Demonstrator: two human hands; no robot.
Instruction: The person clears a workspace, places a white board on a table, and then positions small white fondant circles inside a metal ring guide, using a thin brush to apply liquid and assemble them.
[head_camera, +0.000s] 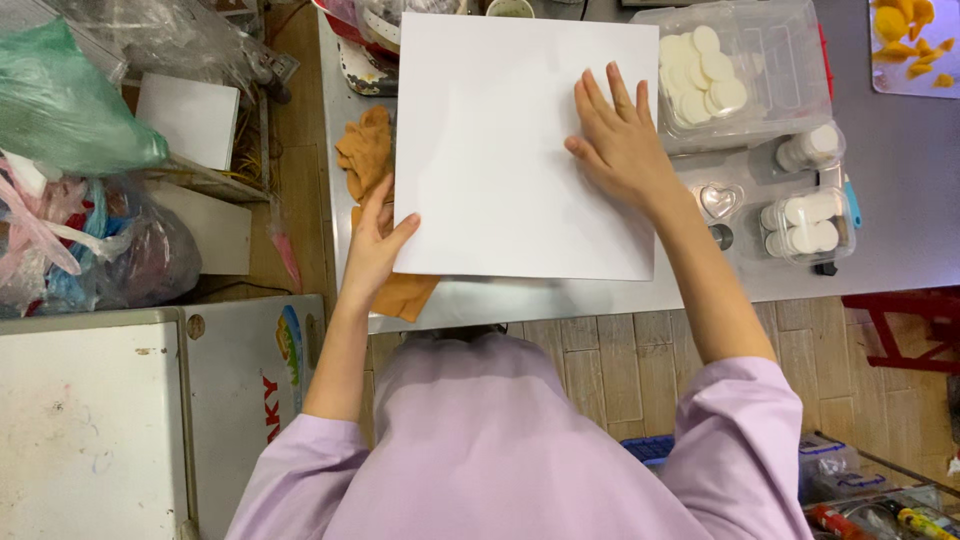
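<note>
Slippage looked to us the likeliest trouble. We had a white board (510, 140) lying flat on the steel table (900, 200), its near edge just short of the table's front rim, and only two light contacts kept it there. Our right hand (622, 140) lay palm down on the board's right part, fingers spread and flat, pressing rather than gripping. Our left hand (375, 245) pinched the lower left corner, thumb on top and fingers seemingly beneath, though we could not see them under the sheet.

So the board sat under the right palm and between the left thumb and fingers, reaching well beyond both hands toward the far side of the table.

We judged that a shove from the flat right hand could send the board sliding left, over the orange cloth (368, 150) bunched just beside and partly under its left edge, which might tilt or crease it. A push the other way could knock its right edge into the clear tub (770, 70) of white discs (700, 75), which nearly touched it, or the heart-shaped mould (720, 200) and small jars (805, 222) close by. Lifting by the pinched corner alone, we thought, might bend the sheet.
</note>
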